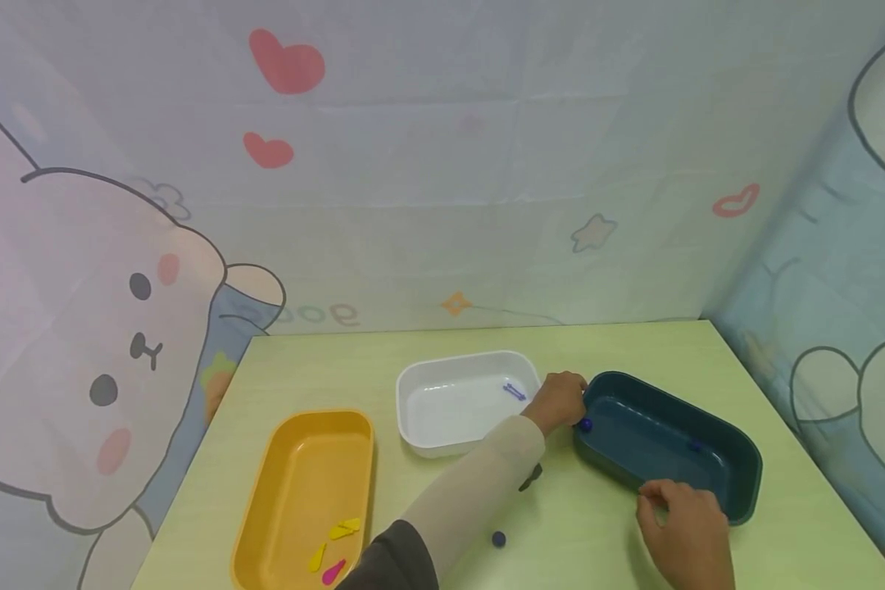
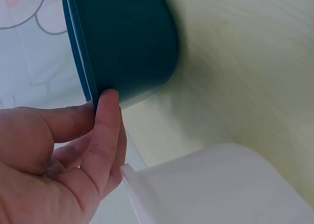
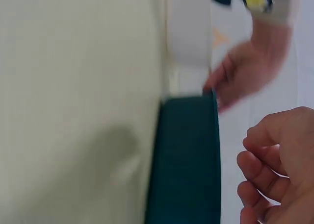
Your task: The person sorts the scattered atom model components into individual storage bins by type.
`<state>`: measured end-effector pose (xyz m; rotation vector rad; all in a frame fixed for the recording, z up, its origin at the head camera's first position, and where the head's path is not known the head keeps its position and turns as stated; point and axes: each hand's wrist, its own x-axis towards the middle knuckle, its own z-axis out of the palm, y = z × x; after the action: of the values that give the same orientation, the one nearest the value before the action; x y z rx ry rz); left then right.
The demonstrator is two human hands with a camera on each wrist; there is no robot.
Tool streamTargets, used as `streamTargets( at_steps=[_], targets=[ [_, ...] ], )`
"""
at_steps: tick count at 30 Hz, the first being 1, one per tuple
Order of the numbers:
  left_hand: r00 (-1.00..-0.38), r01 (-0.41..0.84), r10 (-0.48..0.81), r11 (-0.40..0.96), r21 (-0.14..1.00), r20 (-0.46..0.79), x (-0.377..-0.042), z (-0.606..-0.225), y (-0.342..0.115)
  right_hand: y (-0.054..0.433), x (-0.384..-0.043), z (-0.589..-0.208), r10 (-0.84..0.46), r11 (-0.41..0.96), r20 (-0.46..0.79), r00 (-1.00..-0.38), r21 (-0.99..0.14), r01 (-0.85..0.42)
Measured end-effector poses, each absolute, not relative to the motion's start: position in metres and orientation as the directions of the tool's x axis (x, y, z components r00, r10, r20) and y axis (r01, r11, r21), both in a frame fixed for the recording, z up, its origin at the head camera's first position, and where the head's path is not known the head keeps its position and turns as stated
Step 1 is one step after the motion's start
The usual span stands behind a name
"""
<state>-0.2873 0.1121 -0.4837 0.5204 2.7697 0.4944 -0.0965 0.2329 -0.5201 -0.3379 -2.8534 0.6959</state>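
My left hand (image 1: 560, 401) reaches across to the left end of a dark teal bin (image 1: 649, 442). Its thumb and fingers pinch the bin's rim, plain in the left wrist view, where the bin's wall (image 2: 132, 37) stands beside the fingers. A small dark blue ball (image 1: 586, 424) shows inside that end, and a small blue piece (image 1: 696, 445) lies farther right in the bin. My right hand (image 1: 684, 528) hovers at the near rim with loosely curled fingers. In the right wrist view no thing shows between those fingers (image 3: 255, 167).
A white bin (image 1: 442, 410) holding a small purple piece (image 1: 515, 392) stands left of the teal one. The yellow bin (image 1: 302, 467) has yellow pieces (image 1: 342, 528) and a pink piece (image 1: 333, 572). On the table lie a dark ball (image 1: 498, 539) and a dark piece (image 1: 531, 477).
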Motion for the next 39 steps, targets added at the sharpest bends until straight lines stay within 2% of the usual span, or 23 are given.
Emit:
streamTargets(
  at_steps=[6,12,15,29,39],
  targets=[
    [-0.897,0.306,0.396,0.877,0.371,-0.196,-0.288,-0.486,0.113,0.193,-0.100,-0.535,0.094,0.876,0.091,-0.991,-0.481,0.039],
    [-0.898,0.289,0.386,0.880,0.377,-0.210,-0.289,-0.487,0.113,0.166,-0.108,-0.539,0.055,0.841,-0.026,-0.998,-0.537,0.060],
    [-0.899,0.284,0.382,0.881,0.379,-0.215,-0.289,-0.485,0.113,0.157,-0.111,-0.538,0.041,0.833,-0.047,-0.998,-0.549,0.060],
    [-0.897,0.311,0.397,0.879,0.360,-0.195,-0.287,-0.482,0.112,0.130,-0.113,-0.542,0.000,0.817,-0.035,-0.999,-0.577,0.020],
    [-0.896,0.301,0.392,0.882,0.362,-0.207,-0.287,-0.484,0.113,0.114,-0.112,-0.551,-0.092,0.823,0.013,-0.996,-0.562,-0.084]
  ],
)
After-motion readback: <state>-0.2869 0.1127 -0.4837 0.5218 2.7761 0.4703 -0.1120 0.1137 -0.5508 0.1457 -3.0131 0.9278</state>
